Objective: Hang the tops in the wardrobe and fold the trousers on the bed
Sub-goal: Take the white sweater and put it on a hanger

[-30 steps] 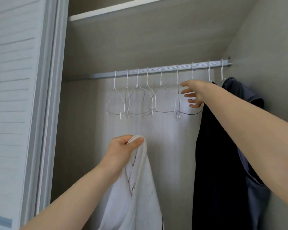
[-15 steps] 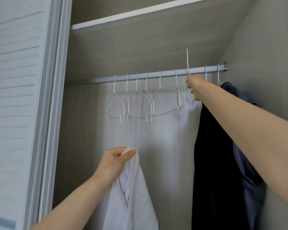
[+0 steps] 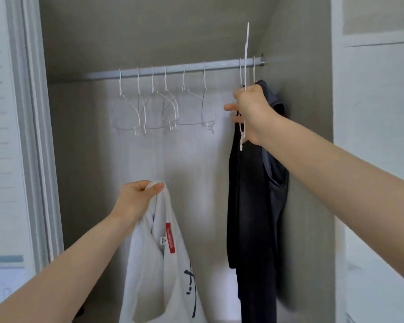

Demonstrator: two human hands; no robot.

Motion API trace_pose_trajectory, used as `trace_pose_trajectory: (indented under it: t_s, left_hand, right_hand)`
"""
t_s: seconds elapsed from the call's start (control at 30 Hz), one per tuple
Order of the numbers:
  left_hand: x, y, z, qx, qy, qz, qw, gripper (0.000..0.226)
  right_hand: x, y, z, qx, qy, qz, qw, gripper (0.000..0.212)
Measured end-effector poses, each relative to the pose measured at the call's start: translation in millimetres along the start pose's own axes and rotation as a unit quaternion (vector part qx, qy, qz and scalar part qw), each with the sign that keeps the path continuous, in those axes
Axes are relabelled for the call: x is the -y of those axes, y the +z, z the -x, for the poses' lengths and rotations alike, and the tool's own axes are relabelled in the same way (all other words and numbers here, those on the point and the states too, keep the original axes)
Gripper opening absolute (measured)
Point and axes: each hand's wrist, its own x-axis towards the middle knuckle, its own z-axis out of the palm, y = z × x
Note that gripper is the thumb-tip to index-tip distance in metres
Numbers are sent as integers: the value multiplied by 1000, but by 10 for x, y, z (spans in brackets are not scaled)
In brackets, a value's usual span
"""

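My left hand (image 3: pixel 138 197) grips the collar of a white top (image 3: pixel 159 264) with a red label, which hangs down in front of the wardrobe. My right hand (image 3: pixel 250 110) holds a white wire hanger (image 3: pixel 245 54) lifted off the silver rail (image 3: pixel 173 69), its hook sticking up above the rail. Several empty white hangers (image 3: pixel 163 106) hang along the rail to the left. A dark top (image 3: pixel 254 194) and a grey-blue one (image 3: pixel 276 159) hang at the rail's right end, just behind my right hand.
A louvred sliding door (image 3: pixel 7 136) stands at the left. The wardrobe's grey side wall (image 3: pixel 308 136) is on the right, with a white panel (image 3: pixel 378 136) beyond it. Open rail space lies between the empty hangers and the dark tops.
My right hand closed on a hanger and lifted it off the rail. My left hand with the white top sank lower. The view tilted down and shifted right.
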Motion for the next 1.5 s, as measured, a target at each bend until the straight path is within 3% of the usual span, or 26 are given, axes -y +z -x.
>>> trace_pose_trajectory:
  t_s: [0.1,0.33,0.57,0.7,0.9,1.1,1.3,1.5]
  left_hand:
    - [50,10,142,3,4,-39,999,45]
    - [154,-54,381,-43,-26,-51,997,43]
    - [174,-84,501,-53,-23,-97,994,37]
    - [275,-145,520,-59,-14,-136,989,19]
    - [395,-281,528,-80,6,-218,973,17]
    - [167,-208,689,-9,61,-181,982,15]
    - [-205,-158,813,-51,93,-127,986,19]
    - [-495,135,911,-25,173,-117,978,20]
  right_hand:
    - [-93,-187,481,45,3,34,998,13]
    - [-242,-793,1371,167,157,-25,973,15]
    - [-328,-1186,1542,332,285,-82,896,8]
    - [-305,-1378,1535,433,267,-65,859,12]
    - [-270,-1687,1398,508,259,-80,818,17]
    - [-598,-1558,1388,507,255,-103,817,17]
    - [-927,-1310,1464,498,268,-156,810,15]
    - [-1169,-1037,1658,497,229,-229,805,14]
